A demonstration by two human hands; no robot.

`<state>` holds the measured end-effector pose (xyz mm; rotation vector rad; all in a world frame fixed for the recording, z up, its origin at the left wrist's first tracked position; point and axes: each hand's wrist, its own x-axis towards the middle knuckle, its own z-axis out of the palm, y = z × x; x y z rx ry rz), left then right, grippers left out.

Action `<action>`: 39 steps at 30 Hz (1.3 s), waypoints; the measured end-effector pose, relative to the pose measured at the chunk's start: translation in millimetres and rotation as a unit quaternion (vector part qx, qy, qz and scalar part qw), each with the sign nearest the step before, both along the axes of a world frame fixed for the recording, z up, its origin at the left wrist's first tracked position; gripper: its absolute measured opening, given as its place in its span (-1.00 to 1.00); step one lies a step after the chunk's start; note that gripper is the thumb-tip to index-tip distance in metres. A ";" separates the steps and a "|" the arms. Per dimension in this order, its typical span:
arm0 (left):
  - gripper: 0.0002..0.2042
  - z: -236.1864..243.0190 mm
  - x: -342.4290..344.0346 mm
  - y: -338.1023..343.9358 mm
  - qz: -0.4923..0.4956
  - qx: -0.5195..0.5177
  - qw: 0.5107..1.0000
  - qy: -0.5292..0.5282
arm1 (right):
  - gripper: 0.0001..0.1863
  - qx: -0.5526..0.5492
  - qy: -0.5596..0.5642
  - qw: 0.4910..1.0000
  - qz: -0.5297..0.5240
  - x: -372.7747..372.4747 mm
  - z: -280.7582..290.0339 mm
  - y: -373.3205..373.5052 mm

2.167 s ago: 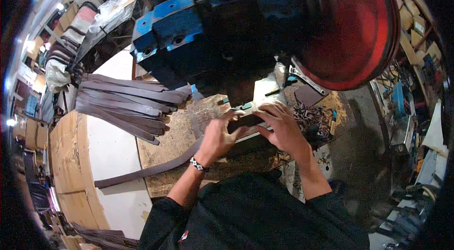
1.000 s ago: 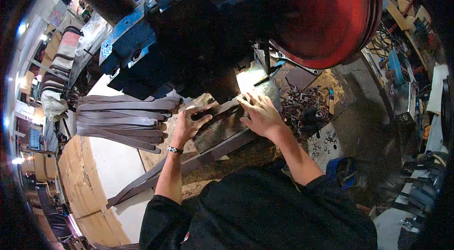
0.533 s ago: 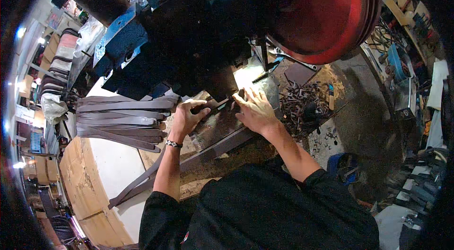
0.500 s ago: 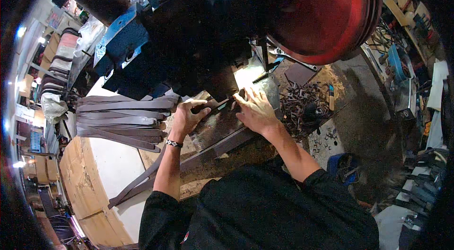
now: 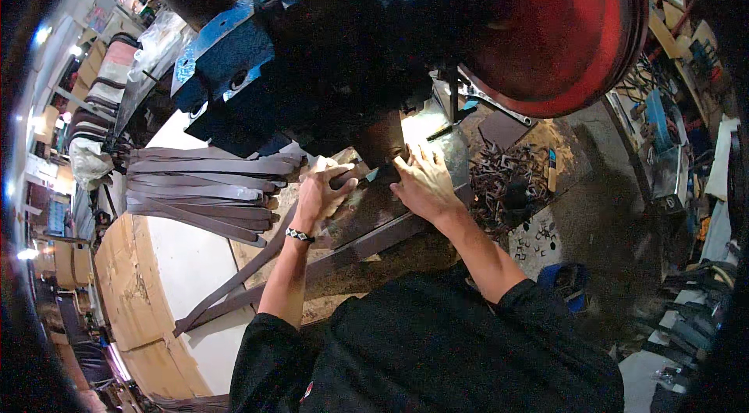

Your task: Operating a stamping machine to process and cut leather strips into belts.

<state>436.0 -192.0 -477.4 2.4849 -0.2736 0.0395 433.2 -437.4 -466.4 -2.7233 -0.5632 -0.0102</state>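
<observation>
My left hand (image 5: 318, 193) has its thumb and fingers closed on a dark strap (image 5: 265, 257), whose long tail trails down to the lower left. Most of the gripped part is hidden by the fingers. Under the head of a blue and black press machine (image 5: 312, 62), my right hand (image 5: 427, 185) lies on the dark metal work plate (image 5: 367, 206). Its fingers bend around something small and dark at the die; what it is, I cannot make out. A small gap separates the two hands. A lamp's bright spot (image 5: 421, 126) lights the area beyond my right fingertips.
A bundle of dark straps (image 5: 199, 190) lies to the left on a white board. A large red flywheel (image 5: 558, 38) overhangs at the upper right. A heap of small dark metal clips (image 5: 503, 179) sits right of my right hand, near a wrench (image 5: 499, 105) and a blue bin (image 5: 563, 284).
The view has shifted, so the machine sits farther right. The brown strip that showed between my hands is no longer plain to see. Both hands stay close to the die.
</observation>
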 end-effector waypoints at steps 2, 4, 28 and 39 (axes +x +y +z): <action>-0.64 0.0 -0.9 -1.5 0.010 0.028 1.000 -0.006 | -0.41 -0.009 -0.016 1.000 -0.002 1.7 -8.8 2.3; -0.63 -1.5 -2.6 -3.1 0.024 0.028 0.999 -0.038 | -0.41 0.005 -0.057 0.998 -0.001 3.7 -14.4 3.6; -0.59 -18.3 -1.1 0.5 0.047 -0.058 0.997 -0.035 | -0.62 0.051 0.007 0.999 0.009 -1.0 8.3 -55.4; -0.60 -10.7 -3.5 -5.5 0.022 -0.056 0.997 -0.049 | -0.76 0.203 -0.008 0.979 0.000 -16.0 5.3 -71.9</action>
